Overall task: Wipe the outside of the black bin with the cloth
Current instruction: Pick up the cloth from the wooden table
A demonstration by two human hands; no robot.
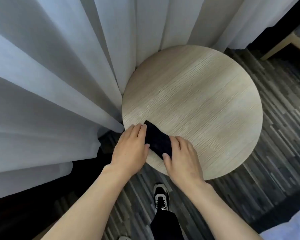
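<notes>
A dark folded cloth (157, 139) lies on the near left part of a round pale wooden table (206, 101). My left hand (131, 148) rests on the cloth's left end, fingers lying over its edge. My right hand (180, 156) presses on the cloth's right end, thumb on its near corner. Both hands hold the cloth flat against the tabletop. No black bin shows in this view.
White sheer curtains (59, 75) hang at the left and behind the table, touching its rim. The floor is dark striped carpet (275, 135). My shoe (161, 196) stands below the table's edge. A wooden furniture leg (282, 45) sits at the upper right.
</notes>
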